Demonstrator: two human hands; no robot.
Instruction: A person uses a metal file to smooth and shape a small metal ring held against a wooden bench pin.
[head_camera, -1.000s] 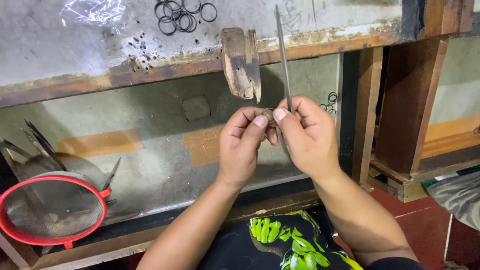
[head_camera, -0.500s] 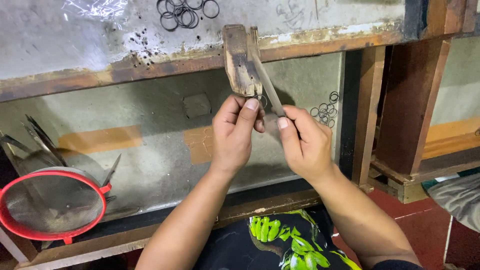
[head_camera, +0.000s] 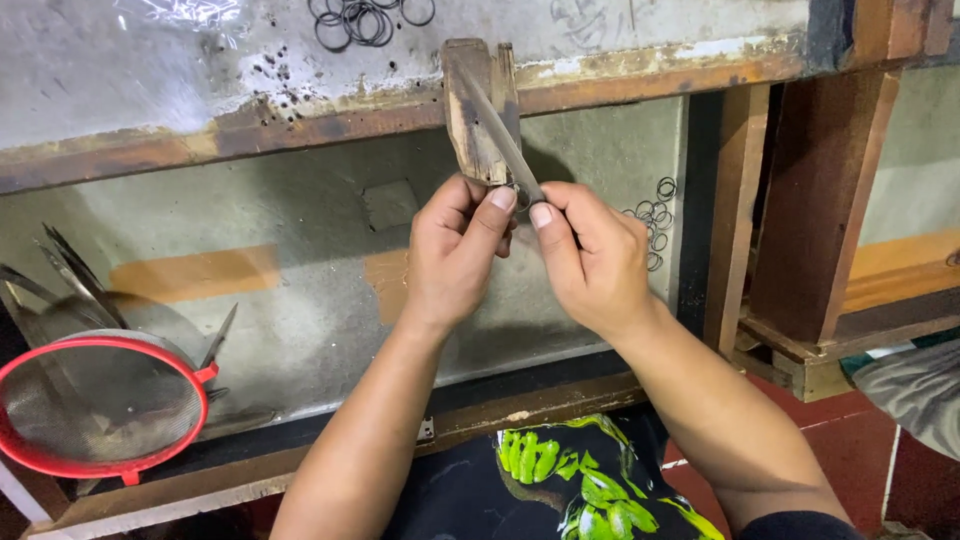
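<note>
- A worn workbench (head_camera: 300, 125) with a rusty wooden edge runs across the upper part of the frame; below it a grey recessed panel (head_camera: 300, 250) with orange patches fills the middle; red floor tiles (head_camera: 850, 440) show at lower right.
- The left hand (head_camera: 455, 250), centre frame, has thumb and forefinger pressed together on something very small just below a wooden peg (head_camera: 478, 110); the pinched object is hidden by the fingertips and cannot be made out; the other fingers curl inward.
- The right hand (head_camera: 595, 255), just right of centre, clamps its thumb and forefinger on the lower end of a thin metal file (head_camera: 500, 130); the file slants up and left across the face of the peg; its handle end is hidden inside the grip.
- The two thumbs nearly meet; whether they touch is unclear.
- The peg juts down from the bench edge at upper centre; chipped and dark with wear.
- Small metal rings (head_camera: 655, 220) lie scattered right of the right hand, partly hidden by it; larger dark rings (head_camera: 365, 20) sit at the top edge, cut off by the frame.
- A red-rimmed sieve (head_camera: 100, 405) at lower left holds something blurred; pointed metal tools (head_camera: 70, 280) stand behind it, cut off at the left edge.
- Dark cloth with green print (head_camera: 560, 475) covers the lap at bottom centre.
</note>
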